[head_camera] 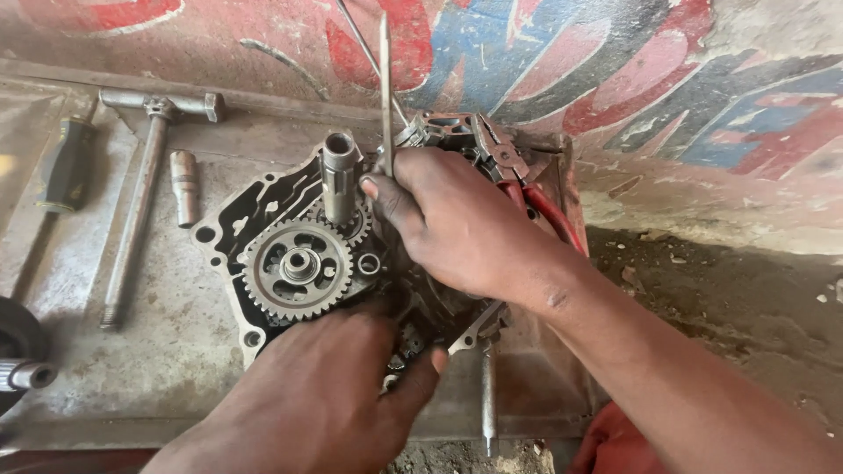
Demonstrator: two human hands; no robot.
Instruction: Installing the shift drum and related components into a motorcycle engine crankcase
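two hands (457, 228) work an engine case (263, 219) on a grimy metal tray (132, 369).

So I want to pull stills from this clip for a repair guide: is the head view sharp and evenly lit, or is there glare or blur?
Head view: even daylight, soft shadows, no harsh glare; the gear teeth and the shaft are crisp; the right hand and the left hand are sharp too, though they cover much of the engine case; the T-handle wrench looks slightly softer.
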